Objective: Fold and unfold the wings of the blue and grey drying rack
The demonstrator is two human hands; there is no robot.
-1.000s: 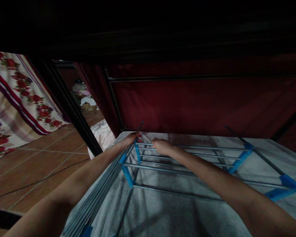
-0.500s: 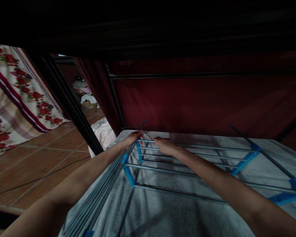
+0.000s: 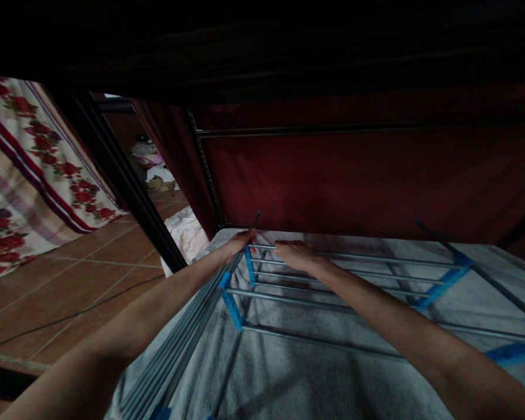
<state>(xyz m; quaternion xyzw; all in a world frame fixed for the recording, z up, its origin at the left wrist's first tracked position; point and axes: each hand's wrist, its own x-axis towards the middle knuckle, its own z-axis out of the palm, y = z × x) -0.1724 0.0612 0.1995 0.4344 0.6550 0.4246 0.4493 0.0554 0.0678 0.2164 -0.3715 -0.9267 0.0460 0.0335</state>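
A metal rack [image 3: 289, 300] of grey tubes with blue plastic joints lies on a grey blanket [image 3: 315, 385]. My left hand [image 3: 241, 241] is closed round the rack at its far left corner, by the upper blue joint [image 3: 249, 256]. To its right, my right hand [image 3: 294, 254] is closed over the rack's farthest crosswise tube. A bundle of parallel tubes [image 3: 179, 344] slants from the left corner toward the lower edge of the view. My right forearm hides part of the crosswise tubes.
Dark red cloth [image 3: 359, 181] hangs behind the blanket, crossed by a black bar [image 3: 289, 132]. A black post [image 3: 126, 175] slants at the left. Beyond it are a tiled floor [image 3: 96, 274] with a cable, a floral cloth [image 3: 48, 157] and piled items [image 3: 157, 169].
The whole scene has shifted slightly to the right in view. Both hands keep their places on the rack.
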